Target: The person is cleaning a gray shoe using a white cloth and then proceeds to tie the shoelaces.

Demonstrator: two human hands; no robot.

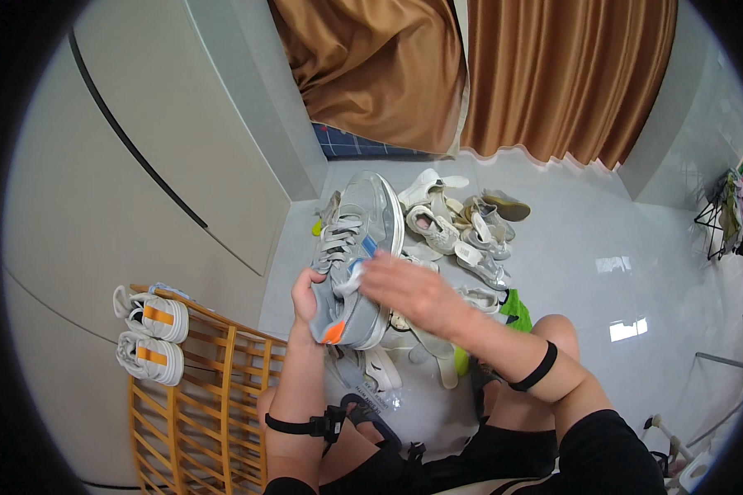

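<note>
A grey sneaker (367,198) with grey laces, a white sole and an orange heel patch is held up in front of me, toe pointing away. My left hand (306,299) grips it near the heel and collar on its left side. My right hand (417,290) lies over the shoe's right side, its fingers slightly blurred. Under those fingertips shows a crumpled white cloth (351,279), pressed against the shoe's side by a blue patch. Whether it is fabric or paper I cannot tell.
Several pale shoes (437,231) lie piled on the shiny tiled floor beyond the sneaker. At left stands a wooden slatted rack (227,388) with a pair of white sneakers (161,363) on top. Brown curtains (553,74) hang ahead. A bright green item (516,309) lies near my right knee.
</note>
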